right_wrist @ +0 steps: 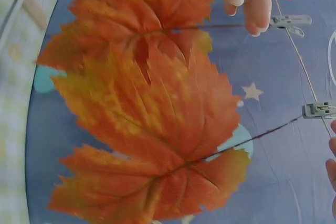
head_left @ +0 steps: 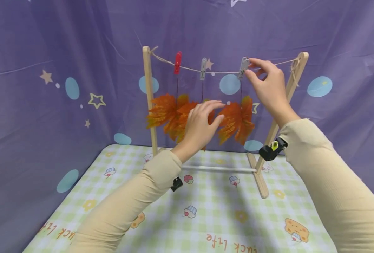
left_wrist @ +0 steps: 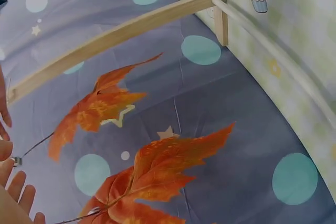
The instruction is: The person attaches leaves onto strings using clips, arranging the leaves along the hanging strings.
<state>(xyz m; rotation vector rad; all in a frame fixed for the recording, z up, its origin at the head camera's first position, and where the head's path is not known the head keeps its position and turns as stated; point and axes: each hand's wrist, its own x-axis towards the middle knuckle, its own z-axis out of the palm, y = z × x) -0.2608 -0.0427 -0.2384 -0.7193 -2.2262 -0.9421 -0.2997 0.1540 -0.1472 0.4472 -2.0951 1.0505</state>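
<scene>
A string point(head_left: 220, 72) runs across a wooden frame, carrying one red clothespin point(head_left: 177, 63) and two grey clothespins. Orange maple leaves hang by their stems beneath the pins. At the right grey clothespin point(head_left: 243, 68), my right hand point(head_left: 270, 84) has its thumb and forefinger tips against or just beside its right edge, apart from each other. The right maple leaf point(head_left: 236, 121) hangs under that pin. My left hand point(head_left: 202, 124) is lower, fingers loosely bent with nothing in them, in front of the middle maple leaf point(right_wrist: 142, 14) and partly hiding it. The left maple leaf point(head_left: 164, 114) is beside it.
The frame's left post point(head_left: 149, 91) and right post point(head_left: 295, 79) stand on a checked tablecloth point(head_left: 205, 228). A white rod point(head_left: 218, 168) joins them low down. Behind hangs a purple patterned curtain point(head_left: 104, 42).
</scene>
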